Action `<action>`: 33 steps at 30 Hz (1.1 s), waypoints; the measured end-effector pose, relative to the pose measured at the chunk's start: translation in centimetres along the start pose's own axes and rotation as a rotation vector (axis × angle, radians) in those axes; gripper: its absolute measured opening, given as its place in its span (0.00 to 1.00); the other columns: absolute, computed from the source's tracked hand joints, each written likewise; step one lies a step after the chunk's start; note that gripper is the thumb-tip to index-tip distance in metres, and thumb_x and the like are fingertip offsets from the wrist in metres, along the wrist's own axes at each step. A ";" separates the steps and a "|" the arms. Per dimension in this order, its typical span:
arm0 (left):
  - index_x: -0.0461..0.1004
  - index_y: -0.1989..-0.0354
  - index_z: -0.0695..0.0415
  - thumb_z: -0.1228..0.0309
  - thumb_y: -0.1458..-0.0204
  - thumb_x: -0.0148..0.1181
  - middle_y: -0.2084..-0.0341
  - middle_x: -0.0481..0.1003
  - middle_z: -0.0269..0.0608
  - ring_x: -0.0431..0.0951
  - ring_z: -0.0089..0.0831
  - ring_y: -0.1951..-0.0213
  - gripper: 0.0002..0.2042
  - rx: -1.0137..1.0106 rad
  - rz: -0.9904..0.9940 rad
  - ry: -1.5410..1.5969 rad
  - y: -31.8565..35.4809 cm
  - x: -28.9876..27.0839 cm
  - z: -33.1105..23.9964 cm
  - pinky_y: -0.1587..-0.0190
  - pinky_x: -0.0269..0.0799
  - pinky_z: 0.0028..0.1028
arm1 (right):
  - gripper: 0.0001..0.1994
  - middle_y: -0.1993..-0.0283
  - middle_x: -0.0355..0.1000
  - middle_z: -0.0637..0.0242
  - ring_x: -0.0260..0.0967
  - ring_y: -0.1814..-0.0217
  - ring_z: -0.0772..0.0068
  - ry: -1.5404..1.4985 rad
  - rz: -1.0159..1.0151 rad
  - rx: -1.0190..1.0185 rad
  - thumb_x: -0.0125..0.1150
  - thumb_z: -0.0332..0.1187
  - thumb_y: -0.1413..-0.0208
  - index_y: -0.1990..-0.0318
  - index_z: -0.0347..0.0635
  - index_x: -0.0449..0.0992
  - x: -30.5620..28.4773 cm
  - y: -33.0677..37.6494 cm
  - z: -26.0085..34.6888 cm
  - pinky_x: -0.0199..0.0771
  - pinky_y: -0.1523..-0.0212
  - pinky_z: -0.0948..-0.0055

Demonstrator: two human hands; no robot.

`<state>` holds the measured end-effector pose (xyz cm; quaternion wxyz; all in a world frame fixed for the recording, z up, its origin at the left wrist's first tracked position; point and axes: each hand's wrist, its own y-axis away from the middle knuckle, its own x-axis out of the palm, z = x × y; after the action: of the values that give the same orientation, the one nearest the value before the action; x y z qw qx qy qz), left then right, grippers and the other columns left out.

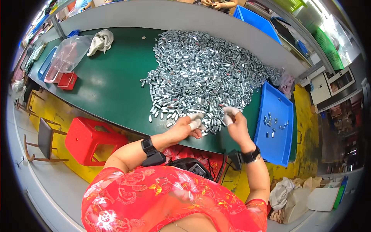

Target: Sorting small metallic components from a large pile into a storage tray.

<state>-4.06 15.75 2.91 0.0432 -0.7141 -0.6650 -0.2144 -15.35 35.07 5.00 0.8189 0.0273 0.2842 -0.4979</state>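
A great heap of small silver metal pieces (201, 73) covers the middle of the green table (112, 89), thinning toward its near edge, where both hands work at the heap's fringe. The left hand (184, 129) rests on the near margin with white-taped fingertips (195, 124) curled over a few pieces — whether it actually pinches one I cannot tell. The right hand (235, 125), fingertips taped too, hovers just beside it with fingers bent, seemingly pinching something small, though that is too tiny to confirm. The heap lies straight ahead of both hands, its long axis running away toward the far edge; the left hand sits nearer the loose pieces.

At the table's right end a blue tray (284, 149) holds a sparse scatter of the same pieces — closest to the right hand. A red stool (91, 141) stands below the near edge, a clear plastic bag (69, 54) and a cloth (101, 41) at the far left corner.
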 end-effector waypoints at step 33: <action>0.54 0.39 0.61 0.80 0.49 0.53 0.53 0.69 0.37 0.69 0.22 0.52 0.27 0.321 0.241 0.066 0.4 2.2 0.1 0.50 0.65 0.26 | 0.03 0.74 0.69 0.71 0.65 0.73 0.83 -0.164 0.204 0.089 0.56 0.23 0.49 0.67 0.35 0.70 1.1 3.3 7.4 0.65 0.70 0.82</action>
<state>-3.60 17.80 3.70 0.2035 -0.7650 -0.5988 -0.1220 -9.05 33.43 9.90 0.8837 0.0516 0.1896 -0.4248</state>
